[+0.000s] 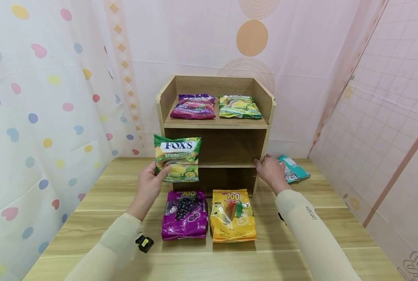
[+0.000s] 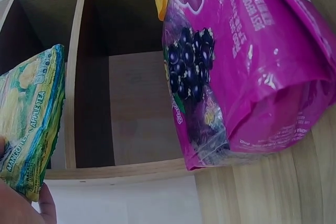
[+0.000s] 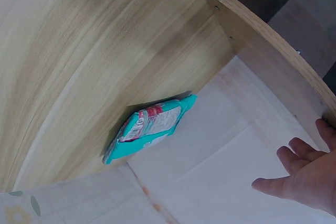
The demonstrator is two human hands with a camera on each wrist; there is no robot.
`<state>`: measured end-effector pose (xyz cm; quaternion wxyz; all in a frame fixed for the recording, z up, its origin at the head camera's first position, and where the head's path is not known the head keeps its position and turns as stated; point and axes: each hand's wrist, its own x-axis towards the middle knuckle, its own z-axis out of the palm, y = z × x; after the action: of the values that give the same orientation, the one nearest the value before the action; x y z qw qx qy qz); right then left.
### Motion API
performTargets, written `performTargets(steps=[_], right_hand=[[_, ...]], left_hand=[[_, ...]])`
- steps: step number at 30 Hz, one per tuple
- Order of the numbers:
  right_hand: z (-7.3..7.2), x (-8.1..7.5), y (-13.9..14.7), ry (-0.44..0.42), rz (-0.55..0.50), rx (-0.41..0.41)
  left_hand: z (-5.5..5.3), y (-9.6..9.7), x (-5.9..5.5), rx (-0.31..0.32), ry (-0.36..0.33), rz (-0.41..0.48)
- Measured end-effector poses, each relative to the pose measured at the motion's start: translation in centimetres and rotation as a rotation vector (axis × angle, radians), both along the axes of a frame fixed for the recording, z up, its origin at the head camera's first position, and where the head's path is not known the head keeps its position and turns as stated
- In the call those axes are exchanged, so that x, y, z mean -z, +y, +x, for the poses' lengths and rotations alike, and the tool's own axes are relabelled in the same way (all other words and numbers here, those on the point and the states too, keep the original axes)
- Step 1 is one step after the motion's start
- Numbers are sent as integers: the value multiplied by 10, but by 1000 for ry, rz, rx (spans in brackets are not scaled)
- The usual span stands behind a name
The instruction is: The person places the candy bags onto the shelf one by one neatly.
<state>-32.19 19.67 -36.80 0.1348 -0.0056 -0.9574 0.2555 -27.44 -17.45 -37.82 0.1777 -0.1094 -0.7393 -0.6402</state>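
My left hand [image 1: 149, 187] pinches a green Fox's Spring Tea candy bag [image 1: 178, 158] by its lower left side, thumb across the front. The bag is upright in front of the left side of the wooden shelf [image 1: 217, 126]. In the left wrist view, the candy bag [image 2: 31, 121] shows at the left edge, partly cut off. My right hand [image 1: 273, 173] touches the shelf's right side panel near the middle board. Its fingers look spread and fairly straight in the right wrist view, with a fingertip at the panel's edge.
A purple bag [image 1: 185, 214] and a yellow bag [image 1: 232, 216] stand before the shelf. On its top level lie a purple Fox's bag [image 1: 194, 106] and a green-yellow one [image 1: 239, 106]. A teal bag [image 1: 293, 169] lies right of the shelf. Curtains [image 1: 209, 39] hang around the table [image 1: 100, 195].
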Motion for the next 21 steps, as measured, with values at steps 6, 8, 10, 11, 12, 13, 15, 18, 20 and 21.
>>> performTargets(steps=[6,8,10,11,12,13,15,18,20,21], right_hand=[[2,-1,-1,1,-4,-2],[2,-1,-1,-1,-4,-1],[2,-2,-1,-2,-3,-2],[3,-2,-1,-3,-3,-2],[3,-2,-1,-4,-3,-2],[3,-2,-1,-4,-3,-2],[3,-1,-1,-4,-3,0],[2,-1,-1,-2,-2,1],[2,-1,-1,0,0,0],[1,-1,-1,2,1,0]], left_hand=[[-4,4,2,-12,7,-11],[-5,5,2,-16,15,-15],[-6,7,1,-17,19,-15],[-6,8,1,-19,18,-18],[-6,8,1,-20,15,-21],[-7,9,1,-20,11,-22],[-8,11,0,-23,-1,-26],[-9,14,-1,-29,-12,-31],[-9,16,-2,-41,-13,-39],[-9,16,-3,-45,-13,-40]])
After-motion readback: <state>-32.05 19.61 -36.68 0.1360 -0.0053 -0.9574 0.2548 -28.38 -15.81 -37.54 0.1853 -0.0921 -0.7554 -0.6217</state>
